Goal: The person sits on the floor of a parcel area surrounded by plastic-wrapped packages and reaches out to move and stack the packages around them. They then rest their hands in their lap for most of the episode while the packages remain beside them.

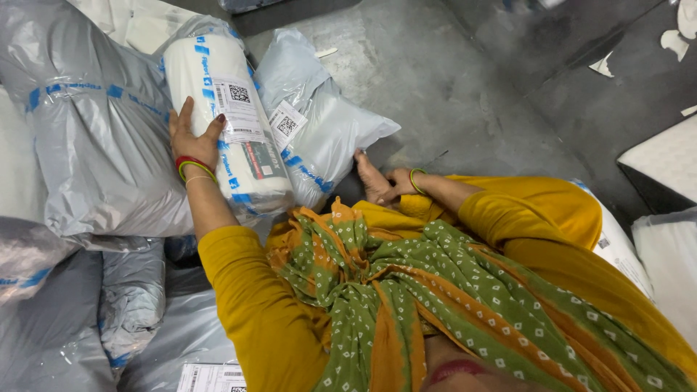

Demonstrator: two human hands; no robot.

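My left hand [194, 141] grips the side of a white rolled parcel [218, 80] with blue tape and barcode labels, thumb across its front. The roll lies tilted on top of grey plastic mailer bags. A smaller grey mailer bag [327, 131] with a label leans against its right side. My right hand [399, 181], with a green bangle on its wrist, rests curled against my bare foot [369, 174] on the floor and holds nothing. A yellow garment and a green and orange dotted scarf [406, 290] fill the lower part of the view.
A large grey mailer bag [94, 145] lies left of the roll, with more grey bags [131, 297] piled below it. The grey concrete floor [450, 80] stretches behind. White packages [668, 160] sit at the right edge, and paper scraps [675, 40] lie at the top right.
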